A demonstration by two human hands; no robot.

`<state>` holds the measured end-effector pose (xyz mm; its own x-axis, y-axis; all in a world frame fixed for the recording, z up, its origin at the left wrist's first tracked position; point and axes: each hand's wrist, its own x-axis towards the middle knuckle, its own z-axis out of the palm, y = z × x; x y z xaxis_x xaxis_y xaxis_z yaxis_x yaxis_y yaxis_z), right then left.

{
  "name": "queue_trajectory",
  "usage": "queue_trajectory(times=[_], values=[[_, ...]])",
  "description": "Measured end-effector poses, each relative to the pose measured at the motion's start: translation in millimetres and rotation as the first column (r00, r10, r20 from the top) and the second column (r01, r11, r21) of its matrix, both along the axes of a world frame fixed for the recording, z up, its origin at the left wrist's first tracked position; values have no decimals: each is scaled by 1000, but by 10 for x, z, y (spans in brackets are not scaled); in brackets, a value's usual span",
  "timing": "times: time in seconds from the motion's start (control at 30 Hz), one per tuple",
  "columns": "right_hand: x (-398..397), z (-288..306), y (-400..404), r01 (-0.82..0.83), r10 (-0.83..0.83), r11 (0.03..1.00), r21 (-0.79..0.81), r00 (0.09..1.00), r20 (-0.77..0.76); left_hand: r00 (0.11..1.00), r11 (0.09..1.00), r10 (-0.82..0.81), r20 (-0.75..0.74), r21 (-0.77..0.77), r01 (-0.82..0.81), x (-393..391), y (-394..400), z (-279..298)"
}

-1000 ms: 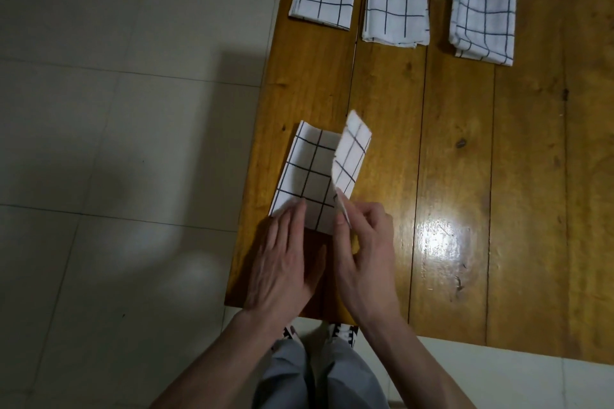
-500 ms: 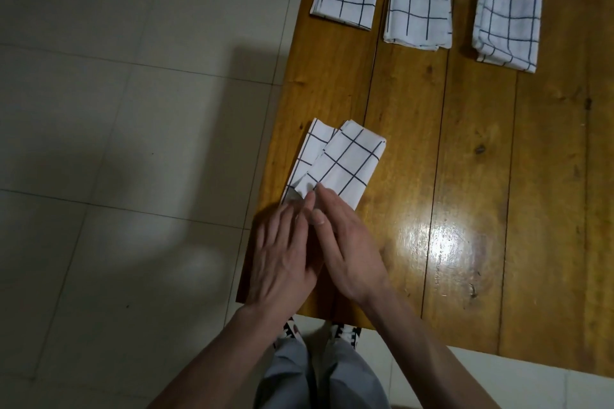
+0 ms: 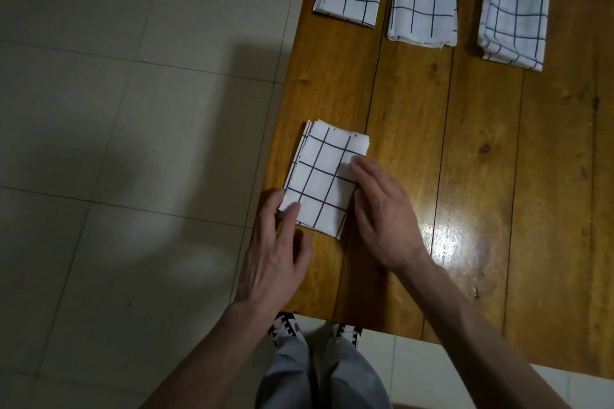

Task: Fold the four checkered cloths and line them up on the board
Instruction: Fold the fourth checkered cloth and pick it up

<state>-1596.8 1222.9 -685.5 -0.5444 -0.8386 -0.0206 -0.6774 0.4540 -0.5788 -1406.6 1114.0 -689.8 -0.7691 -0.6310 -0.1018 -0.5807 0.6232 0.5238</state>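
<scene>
Board [image 3: 465,176] glossy wood on pale tiled floor [image 3: 116,109]; flat hands [image 3: 275,262] [image 3: 385,219] press cloth [image 3: 322,176].

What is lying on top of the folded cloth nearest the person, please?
Fingertips of both hands: left hand at its near-left corner, right hand along its right side. The cloth beneath them is covered.

Fourth checkered cloth [image 3: 324,178] folded flat near board's [image 3: 481,196] left edge
</scene>
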Motion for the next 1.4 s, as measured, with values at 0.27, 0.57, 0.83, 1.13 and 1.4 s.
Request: queue_trajectory(times=[0.27,0.57,0.83,1.13,1.4], values=[[-317,-100,-172,-249,279,956,159,935,-218,997,988,-66,25,-141,69,83,-41,-87],[-211,4,-115,-165,253,943,288,920,-300,973,938,-203,112,-264,226,20,100,-3],[145,140,107,42,110,917,397,929,-352,933,916,-163,320,-303,263,-20,126,-56],[497,2,298,-199,284,927,317,926,-249,914,916,-174,366,-280,287,4,127,-88],[516,-66,287,-304,392,874,378,902,-183,912,924,-183,368,-253,288,9,142,-97]])
